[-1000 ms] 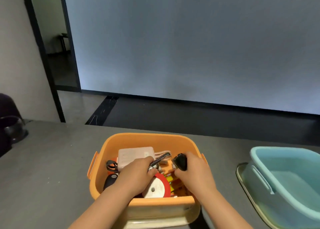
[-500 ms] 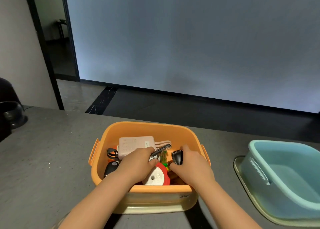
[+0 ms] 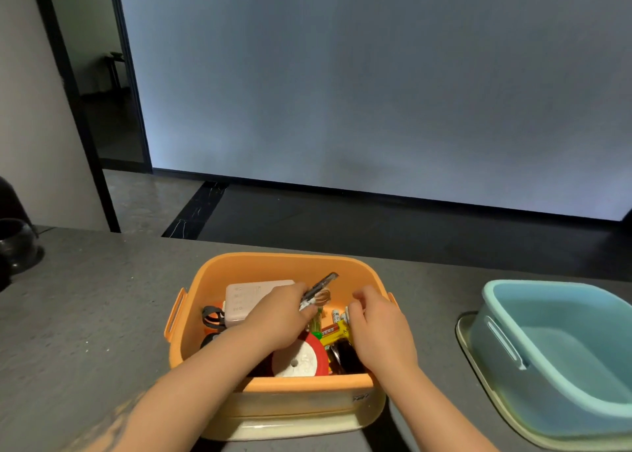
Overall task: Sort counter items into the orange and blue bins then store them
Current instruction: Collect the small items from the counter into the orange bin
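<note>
The orange bin (image 3: 273,258) stands on the grey counter (image 3: 85,314) in front of me, both hands reaching into it. My left hand (image 3: 277,314) grips a slim dark metal tool (image 3: 323,282) that points up and to the right. My right hand (image 3: 379,332) hovers with loosely bent fingers over a yellow battery pack (image 3: 333,332) and a black object (image 3: 345,356), holding nothing that I can see. Also in the bin are a pale pink box (image 3: 249,294) and a red-and-white tape roll (image 3: 301,359). The blue bin (image 3: 547,287) at the right holds nothing visible.
Each bin rests on a cream lid, one under the orange bin (image 3: 290,427) and one under the blue bin (image 3: 478,349). A black pot (image 3: 17,246) stands at the counter's far left. Beyond the counter's far edge the floor drops away.
My right hand has let go of the black object, which now lies low in the orange bin. My left hand has lifted the metal tool slightly up and back.
</note>
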Demonstrator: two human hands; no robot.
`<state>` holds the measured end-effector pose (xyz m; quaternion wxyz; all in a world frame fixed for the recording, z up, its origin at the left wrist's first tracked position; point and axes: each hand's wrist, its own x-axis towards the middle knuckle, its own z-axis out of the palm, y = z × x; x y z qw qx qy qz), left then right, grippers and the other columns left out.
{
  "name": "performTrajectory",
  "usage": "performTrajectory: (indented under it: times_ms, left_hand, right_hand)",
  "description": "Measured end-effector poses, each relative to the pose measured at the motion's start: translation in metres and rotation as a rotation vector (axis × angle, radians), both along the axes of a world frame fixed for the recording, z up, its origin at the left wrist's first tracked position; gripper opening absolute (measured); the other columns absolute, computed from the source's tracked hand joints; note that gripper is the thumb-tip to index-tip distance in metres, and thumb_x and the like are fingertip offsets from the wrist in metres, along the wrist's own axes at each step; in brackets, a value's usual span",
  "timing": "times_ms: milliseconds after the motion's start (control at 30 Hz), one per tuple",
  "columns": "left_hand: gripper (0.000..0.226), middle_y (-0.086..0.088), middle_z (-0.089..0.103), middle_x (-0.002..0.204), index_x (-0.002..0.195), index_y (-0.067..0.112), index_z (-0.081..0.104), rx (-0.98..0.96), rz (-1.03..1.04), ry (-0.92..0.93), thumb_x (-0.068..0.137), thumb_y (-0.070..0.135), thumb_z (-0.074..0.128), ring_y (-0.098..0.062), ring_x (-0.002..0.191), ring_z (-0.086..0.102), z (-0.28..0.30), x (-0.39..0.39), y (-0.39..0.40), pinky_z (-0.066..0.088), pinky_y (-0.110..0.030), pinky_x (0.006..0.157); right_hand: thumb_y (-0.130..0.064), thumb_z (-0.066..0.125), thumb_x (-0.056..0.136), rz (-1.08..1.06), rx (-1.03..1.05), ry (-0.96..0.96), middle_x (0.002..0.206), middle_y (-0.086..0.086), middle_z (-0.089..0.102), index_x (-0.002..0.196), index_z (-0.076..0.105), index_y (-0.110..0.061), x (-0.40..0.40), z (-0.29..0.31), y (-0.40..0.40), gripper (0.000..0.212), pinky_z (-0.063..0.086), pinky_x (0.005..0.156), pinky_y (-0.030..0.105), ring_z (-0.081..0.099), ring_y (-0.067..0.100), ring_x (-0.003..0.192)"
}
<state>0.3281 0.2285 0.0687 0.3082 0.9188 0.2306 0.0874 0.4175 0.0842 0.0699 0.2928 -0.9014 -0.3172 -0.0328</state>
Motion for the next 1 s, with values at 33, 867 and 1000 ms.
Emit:
performTrajectory:
  times_ms: [33,867,1000]
  left_hand:
    - [0.019,0.005,0.063,0.094,0.106,0.027,0.055,-0.035,0.016,-0.018,0.094,0.041,0.051,-0.011,0.083,0.059,0.000,0.006,-0.002,0.048,-0.029,0.068]
    - [0.028,0.019,0.061,0.105,0.115,0.040,0.055,0.185,0.237,-0.250,0.088,0.036,0.057,-0.011,0.103,0.054,-0.006,-0.103,-0.092,0.042,-0.033,0.088]
    - [0.059,0.013,0.027,0.152,0.141,0.031,0.039,0.232,0.137,-0.106,0.087,0.035,0.062,-0.011,0.144,0.014,-0.016,-0.139,-0.117,0.010,-0.035,0.117]
  right_hand:
    - [-0.034,0.037,0.097,0.007,-0.007,-0.004,0.083,-0.016,0.053,0.119,0.055,-0.029,-0.001,-0.001,0.000,0.029,0.042,0.054,0.018,0.053,-0.001,0.068]
    - [-0.034,0.039,0.098,0.291,0.025,-0.139,0.113,-0.010,0.059,0.116,0.058,-0.026,-0.059,-0.021,-0.073,0.028,0.034,0.102,0.030,0.048,0.013,0.113]
    - [-0.043,0.043,0.096,0.370,0.059,0.045,0.156,-0.019,0.013,0.147,0.029,-0.034,-0.089,-0.026,-0.119,0.053,0.007,0.118,0.028,0.001,-0.002,0.144]
